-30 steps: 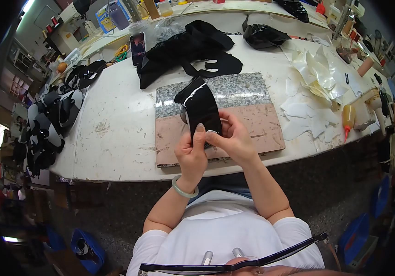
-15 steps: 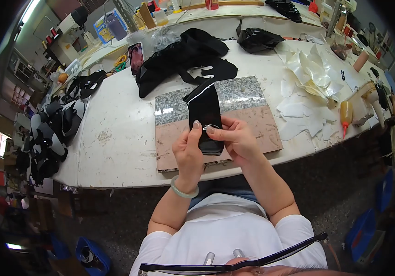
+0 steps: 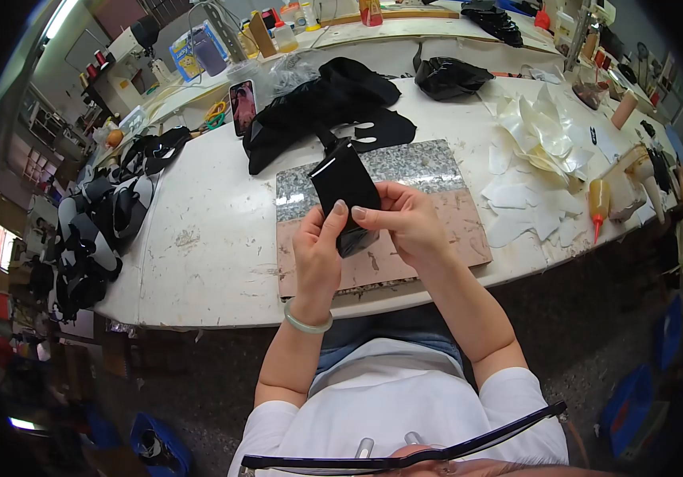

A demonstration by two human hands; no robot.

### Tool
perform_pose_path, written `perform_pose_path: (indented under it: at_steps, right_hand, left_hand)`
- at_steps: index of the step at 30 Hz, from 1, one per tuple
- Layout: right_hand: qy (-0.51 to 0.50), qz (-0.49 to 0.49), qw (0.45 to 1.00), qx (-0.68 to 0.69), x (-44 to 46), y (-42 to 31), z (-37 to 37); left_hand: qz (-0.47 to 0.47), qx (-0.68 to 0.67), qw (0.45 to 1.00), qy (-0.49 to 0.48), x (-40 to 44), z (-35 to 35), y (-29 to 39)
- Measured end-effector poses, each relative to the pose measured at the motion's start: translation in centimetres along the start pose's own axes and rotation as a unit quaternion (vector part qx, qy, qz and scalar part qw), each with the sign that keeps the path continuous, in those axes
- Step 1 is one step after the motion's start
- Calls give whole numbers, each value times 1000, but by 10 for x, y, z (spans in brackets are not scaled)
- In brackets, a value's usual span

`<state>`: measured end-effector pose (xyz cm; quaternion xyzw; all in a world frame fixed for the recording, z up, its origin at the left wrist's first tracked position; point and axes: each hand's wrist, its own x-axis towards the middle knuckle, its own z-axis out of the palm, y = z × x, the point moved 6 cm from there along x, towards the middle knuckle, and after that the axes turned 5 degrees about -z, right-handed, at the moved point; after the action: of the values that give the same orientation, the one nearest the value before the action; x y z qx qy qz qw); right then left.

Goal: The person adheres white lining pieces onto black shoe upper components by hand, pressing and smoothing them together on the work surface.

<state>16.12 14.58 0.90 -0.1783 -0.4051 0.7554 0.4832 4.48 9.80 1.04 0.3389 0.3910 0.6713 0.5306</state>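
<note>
blk piece (image 3: 347, 183) gripped by fingers of l hand (image 3: 317, 251) & r hand (image 3: 413, 230), one per long edge; long axis runs fwd, far end leaning l; neither hand nearer.

Wkshp w/ thread spools (image 3: 92, 71), cut pcs (image 3: 508, 226)

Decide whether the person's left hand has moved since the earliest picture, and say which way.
Yes. Judged against the grey-and-pink slab, the left hand has shifted a little leftward and up the picture.
</note>
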Motion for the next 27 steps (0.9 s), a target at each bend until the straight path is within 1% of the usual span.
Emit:
perform_pose_path:
  at_steps: [1, 2, 3, 4, 5, 8, 10, 11, 14, 17, 18, 20, 22, 24, 25, 27]
  right_hand:
    - [2, 16, 1000, 20, 2, 2, -1]
    - [18, 60, 996, 55, 2, 6, -2]
    - [24, 80, 994, 68, 2, 8, -3]
    - [30, 101, 991, 81, 2, 10, -4]
    - [36, 121, 988, 93, 2, 13, -6]
    - [11, 28, 999, -36, 2, 1, 1]
    - [9, -46, 996, -70, 0, -7, 7]
    - [7, -85, 993, -88, 0, -12, 9]
    - [-19, -4, 998, -64, -1, -5, 6]
    - [-30, 117, 989, 84, 3, 3, 6]
    - [-44, 123, 986, 104, 4, 2, 7]
    - [-17, 48, 998, 34, 4, -9, 12]
    - [21, -41, 999, -22, 8, -20, 7]
    - [14, -81, 997, -2, 8, -35, 10]
    - [12, -102, 995, 8, 7, -42, 11]
    - [17, -89, 996, 19, 5, -42, 11]
  left_hand:
    - [-14, -23, 999, 19, 0, 0, -2]
    - [-26, -45, 998, 36, 0, 0, -3]
    - [-39, -67, 996, 54, 1, 1, -5]
    - [-45, -62, 995, 67, 1, 5, -4]
    - [-24, -28, 998, 58, 2, 3, -2]
    - [37, 78, 995, 42, 2, -3, 2]
    - [74, 152, 985, 42, 0, 0, 6]
    - [56, 122, 990, 38, 0, 0, 6]
    - [6, 45, 998, 31, 1, 0, 7]
    - [-23, -9, 999, 39, 5, -3, 9]
    - [-29, -28, 998, 45, 8, -7, 9]
    - [-40, -58, 997, 40, 11, -4, 13]
    - [-66, -70, 995, -9, 10, 6, 15]
    - [-78, -88, 991, -69, 2, 29, 27]
    - [-77, -74, 991, -75, 2, 27, 24]
    - [-75, -48, 993, -83, 2, 21, 17]
